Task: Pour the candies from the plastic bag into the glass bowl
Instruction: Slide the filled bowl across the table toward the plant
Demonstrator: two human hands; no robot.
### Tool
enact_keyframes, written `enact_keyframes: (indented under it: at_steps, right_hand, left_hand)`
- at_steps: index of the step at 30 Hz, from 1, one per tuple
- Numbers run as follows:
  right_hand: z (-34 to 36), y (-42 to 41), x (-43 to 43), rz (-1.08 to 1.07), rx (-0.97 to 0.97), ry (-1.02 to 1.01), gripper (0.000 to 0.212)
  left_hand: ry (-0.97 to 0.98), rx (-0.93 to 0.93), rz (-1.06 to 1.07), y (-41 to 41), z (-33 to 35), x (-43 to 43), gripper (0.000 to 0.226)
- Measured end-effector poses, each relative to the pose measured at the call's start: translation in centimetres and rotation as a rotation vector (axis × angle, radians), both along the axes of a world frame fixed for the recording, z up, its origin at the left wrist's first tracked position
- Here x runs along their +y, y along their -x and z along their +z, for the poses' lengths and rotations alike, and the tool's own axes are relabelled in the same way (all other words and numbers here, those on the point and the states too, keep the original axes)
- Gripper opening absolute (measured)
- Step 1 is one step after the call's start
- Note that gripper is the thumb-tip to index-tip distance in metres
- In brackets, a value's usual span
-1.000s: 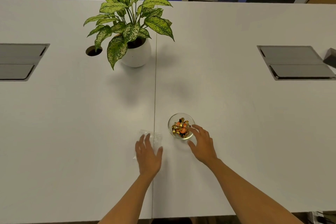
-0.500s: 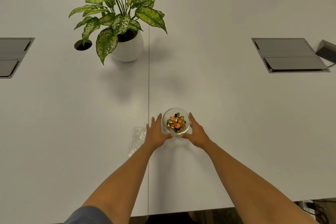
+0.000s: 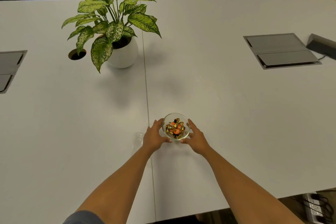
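A small glass bowl (image 3: 176,115) stands on the white table (image 3: 236,114), near its front edge. Gold and orange wrapped candies (image 3: 175,128) fill it. My left hand (image 3: 154,135) cups the bowl's left side and my right hand (image 3: 195,137) cups its right side, fingers curved around the glass. The clear plastic bag (image 3: 137,140) lies flat on the table just left of my left hand, looking empty and partly hidden by my wrist.
A potted plant (image 3: 116,29) in a white pot stands at the back left. A round cable hole (image 3: 77,54) is beside it. Grey floor-box lids sit at the left (image 3: 9,67) and right (image 3: 280,51). A seam runs down the table's middle.
My left hand left the plastic bag and moved right to the bowl. Both hands now hold the bowl from either side. The bag stays flat on the table.
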State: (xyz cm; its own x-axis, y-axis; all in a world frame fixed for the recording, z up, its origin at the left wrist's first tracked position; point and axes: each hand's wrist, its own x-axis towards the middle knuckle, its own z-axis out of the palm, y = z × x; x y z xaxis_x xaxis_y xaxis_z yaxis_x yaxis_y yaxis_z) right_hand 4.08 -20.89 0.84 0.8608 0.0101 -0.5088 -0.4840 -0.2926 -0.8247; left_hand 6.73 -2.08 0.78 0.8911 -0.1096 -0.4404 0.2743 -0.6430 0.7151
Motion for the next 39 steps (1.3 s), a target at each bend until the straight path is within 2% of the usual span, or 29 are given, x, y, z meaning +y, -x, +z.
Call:
enact_keyframes:
  at_steps: [6, 12, 21, 28, 33, 39]
  right_hand:
    - [1.1, -1.4, -0.2, -0.074, -0.062, -0.015, 0.098]
    - [2.9, -6.3, -3.1, -0.050, -0.095, 0.016, 0.098]
    - [5.5, -17.3, -8.7, 0.004, -0.138, 0.090, 0.098]
    - [6.2, -27.9, -10.6, 0.030, -0.156, 0.038, 0.097]
    - [4.5, -35.4, -10.0, 0.067, -0.180, 0.049, 0.094]
    - [1.5, -40.9, -8.9, 0.119, -0.150, 0.050, 0.095]
  left_hand:
    - [0.031, -0.088, -0.006, -1.9, 1.8, -0.6, 0.096]
    - [0.003, -0.152, 0.003, -6.3, 4.1, -3.1, 0.097]
    - [-0.038, -0.175, 0.014, -16.4, 6.5, -8.3, 0.101]
    - [0.088, -0.190, 0.085, -26.4, 6.8, -10.0, 0.100]
    - [0.133, -0.195, 0.172, -32.4, 4.6, -10.1, 0.098]
    - [-0.043, -0.196, 0.151, -37.5, 1.6, -9.0, 0.094]
